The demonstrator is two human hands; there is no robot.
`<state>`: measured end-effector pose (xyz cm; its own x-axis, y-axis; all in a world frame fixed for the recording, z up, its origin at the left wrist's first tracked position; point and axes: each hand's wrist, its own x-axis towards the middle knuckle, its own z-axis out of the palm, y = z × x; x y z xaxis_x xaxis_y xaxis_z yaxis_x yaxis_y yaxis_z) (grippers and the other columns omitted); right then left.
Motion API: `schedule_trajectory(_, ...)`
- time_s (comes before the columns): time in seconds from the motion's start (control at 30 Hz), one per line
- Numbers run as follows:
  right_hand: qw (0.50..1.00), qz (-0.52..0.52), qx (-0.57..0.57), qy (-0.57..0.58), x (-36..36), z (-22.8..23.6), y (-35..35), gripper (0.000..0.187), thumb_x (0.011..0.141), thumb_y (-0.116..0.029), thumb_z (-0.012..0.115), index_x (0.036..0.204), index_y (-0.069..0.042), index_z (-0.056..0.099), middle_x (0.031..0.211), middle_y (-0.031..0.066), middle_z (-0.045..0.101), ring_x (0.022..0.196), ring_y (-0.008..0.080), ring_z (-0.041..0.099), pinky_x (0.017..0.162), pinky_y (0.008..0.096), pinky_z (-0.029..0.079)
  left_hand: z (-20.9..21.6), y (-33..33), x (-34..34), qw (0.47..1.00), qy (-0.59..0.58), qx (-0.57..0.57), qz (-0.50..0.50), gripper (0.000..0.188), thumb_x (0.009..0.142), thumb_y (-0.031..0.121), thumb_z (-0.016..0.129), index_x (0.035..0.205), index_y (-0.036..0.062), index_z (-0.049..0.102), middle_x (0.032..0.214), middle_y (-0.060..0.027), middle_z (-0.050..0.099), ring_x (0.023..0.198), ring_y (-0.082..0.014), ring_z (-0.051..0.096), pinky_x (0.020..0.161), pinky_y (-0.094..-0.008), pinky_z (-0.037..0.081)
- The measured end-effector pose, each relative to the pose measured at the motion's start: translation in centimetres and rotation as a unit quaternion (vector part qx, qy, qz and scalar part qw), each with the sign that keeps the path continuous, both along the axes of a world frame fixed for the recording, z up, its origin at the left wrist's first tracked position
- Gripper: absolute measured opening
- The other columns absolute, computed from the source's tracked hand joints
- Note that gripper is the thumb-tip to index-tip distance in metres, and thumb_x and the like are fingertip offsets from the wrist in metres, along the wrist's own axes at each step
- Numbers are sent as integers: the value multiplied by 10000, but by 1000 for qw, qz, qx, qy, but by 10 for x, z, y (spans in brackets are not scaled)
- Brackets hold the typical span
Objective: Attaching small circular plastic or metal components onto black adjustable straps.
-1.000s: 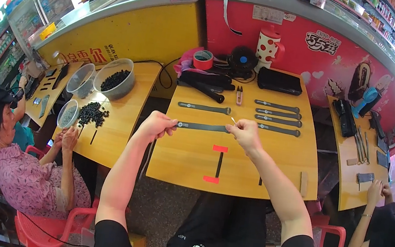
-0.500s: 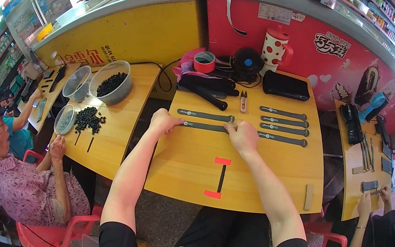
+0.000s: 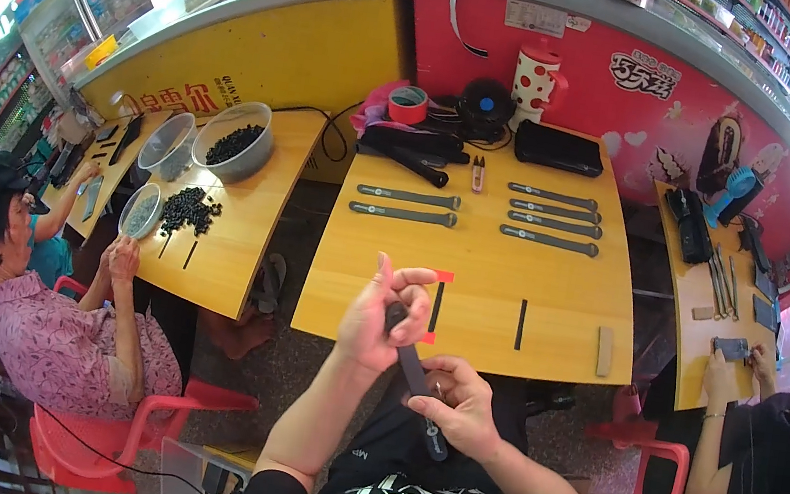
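Close to my body, past the table's near edge, a dark grey strap [image 3: 415,368] runs slantwise between my hands. The fingers of my left hand [image 3: 374,323] curl round its upper end, thumb pointing up. My right hand [image 3: 461,410] pinches it lower down, and its rounded end with a pale mark hangs below. On the table, two similar straps [image 3: 403,214] lie side by side at the left. Several more straps [image 3: 549,240] form a column at the right. A black strip [image 3: 435,311] with red tape at both ends lies near the front edge.
Behind the straps are thread snips [image 3: 478,174], black bands [image 3: 407,161], a tape roll [image 3: 408,103], a fan [image 3: 486,105], a black pouch [image 3: 559,149] and a dotted cup [image 3: 534,85]. Tan strip [image 3: 603,351] lies front right. People work at tables on both sides; bowls [image 3: 251,156] stand left.
My hands have left the front strap of the left column and come back toward my body. They now hold another strap. A second black strip shows on the table, and the view has shifted.
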<state>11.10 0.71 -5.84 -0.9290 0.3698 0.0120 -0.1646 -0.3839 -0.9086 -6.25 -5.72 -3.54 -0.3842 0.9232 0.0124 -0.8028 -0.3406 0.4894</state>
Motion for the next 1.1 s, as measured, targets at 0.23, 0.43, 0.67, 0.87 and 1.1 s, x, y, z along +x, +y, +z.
schedule_trajectory(0.23,978,-164,130,-15,33,0,9,377,828,83,653,1162,28,487,792,48,624,710,86,608,636,208,478,3,12,83,984,96,-142,55,315,1006,203,460,1153,-53,569,906,-115,645,773,-180,619,709,-296,511)
schedule_trajectory(0.43,934,-113,335,-42,59,26,33,271,830,63,644,1088,2,586,894,67,602,802,116,596,670,244,476,-5,14,84,988,88,-119,46,272,1001,186,469,1108,-33,589,788,-70,619,682,-146,599,616,-262,497)
schedule_trajectory(0.67,825,-218,521,-24,56,52,52,213,809,106,591,1010,40,611,803,157,590,683,283,622,595,320,488,-1,11,96,980,127,-150,10,283,999,223,472,1100,-13,592,744,-59,611,547,-140,589,483,-235,469)
schedule_trajectory(0.87,787,-212,577,-54,57,50,51,235,774,109,597,999,46,619,796,161,594,685,314,626,589,355,494,0,12,102,974,158,-165,-3,272,1008,239,466,1088,28,617,737,-23,617,557,-94,591,484,-204,466)
schedule_trajectory(1.1,761,-220,607,-70,61,45,50,321,693,63,620,1009,4,618,807,130,575,713,295,620,606,365,498,0,13,105,973,152,-174,-5,271,1008,238,466,1084,26,616,739,-20,619,557,-92,589,488,-202,467)
